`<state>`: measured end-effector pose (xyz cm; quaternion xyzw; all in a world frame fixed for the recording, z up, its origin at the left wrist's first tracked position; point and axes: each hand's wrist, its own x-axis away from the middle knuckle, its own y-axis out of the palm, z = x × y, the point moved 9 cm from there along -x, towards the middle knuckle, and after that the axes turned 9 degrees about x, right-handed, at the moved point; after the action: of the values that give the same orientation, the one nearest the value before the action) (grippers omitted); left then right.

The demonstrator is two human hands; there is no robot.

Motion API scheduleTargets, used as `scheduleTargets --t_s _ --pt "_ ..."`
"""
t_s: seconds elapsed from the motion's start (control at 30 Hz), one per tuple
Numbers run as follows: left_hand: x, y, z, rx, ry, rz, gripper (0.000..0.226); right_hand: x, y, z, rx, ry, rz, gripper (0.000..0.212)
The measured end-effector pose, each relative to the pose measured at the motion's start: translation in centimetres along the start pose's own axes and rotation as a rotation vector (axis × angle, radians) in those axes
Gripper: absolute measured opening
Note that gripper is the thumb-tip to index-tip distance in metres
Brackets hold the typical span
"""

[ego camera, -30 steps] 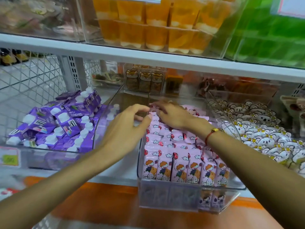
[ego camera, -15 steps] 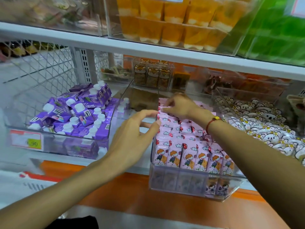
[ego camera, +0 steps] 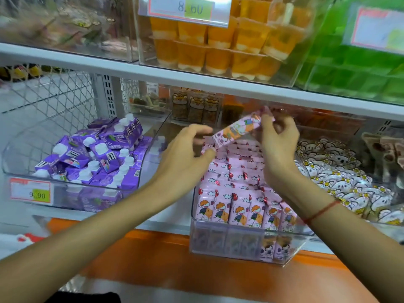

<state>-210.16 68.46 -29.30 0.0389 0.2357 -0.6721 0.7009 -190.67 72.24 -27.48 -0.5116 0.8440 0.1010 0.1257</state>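
Observation:
A clear plastic bin [ego camera: 240, 248] pulled partway off the shelf holds several rows of pink cartoon-printed packs [ego camera: 236, 206]. My right hand [ego camera: 277, 145] pinches one pink pack [ego camera: 237, 130] by its upper end and holds it tilted above the back rows. My left hand [ego camera: 185, 158] hovers just left of the pack's lower end, fingers loosely spread, holding nothing.
A clear bin of purple cartons [ego camera: 94, 158] with a price tag [ego camera: 30, 190] stands to the left. White cartoon sachets [ego camera: 341, 178] fill a bin on the right. The shelf [ego camera: 196, 82] above carries orange jelly cups [ego camera: 218, 47] and green packs [ego camera: 358, 64].
My right hand has lifted one pink pack up out of the back of the bin. My left hand has risen from the bin's left edge toward it. The view has come closer.

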Motion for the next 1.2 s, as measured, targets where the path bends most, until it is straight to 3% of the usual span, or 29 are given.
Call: scheduleTargets --t_s 0.13,0.27,0.6,0.83,0.93,1.03,1.2 --pt "2.1 3.2 2.4 -0.111 0.149 -0.137 0.05 4.0 -2.3 0.0 -0.051 0.12 -0.178 0.015" --pt "5.0 3.9 3.9 -0.251 0.36 -0.138 0.046 6.5 -3.9 -0.3 -0.037 0.156 -0.268 0.011" --pt "5.0 4.1 2.7 -0.103 0.266 -0.103 0.043 6.3 -4.0 1.0 -0.036 0.24 -0.32 0.014" --pt "4.8 4.5 1.5 0.103 0.14 -0.074 0.03 7.3 -1.7 0.8 -0.076 0.198 -0.661 0.051" --pt "4.7 4.3 1.6 0.076 0.166 -0.057 0.019 6.6 -2.5 0.6 0.038 0.083 -0.579 0.04" --pt "4.8 4.4 2.7 -0.087 0.276 -0.051 0.033 6.1 -3.7 -0.2 0.14 -0.043 -0.411 0.024" --pt "4.7 4.5 3.0 0.035 0.273 -0.066 0.036 6.6 -3.3 -1.5 0.136 -0.165 -0.416 0.036"
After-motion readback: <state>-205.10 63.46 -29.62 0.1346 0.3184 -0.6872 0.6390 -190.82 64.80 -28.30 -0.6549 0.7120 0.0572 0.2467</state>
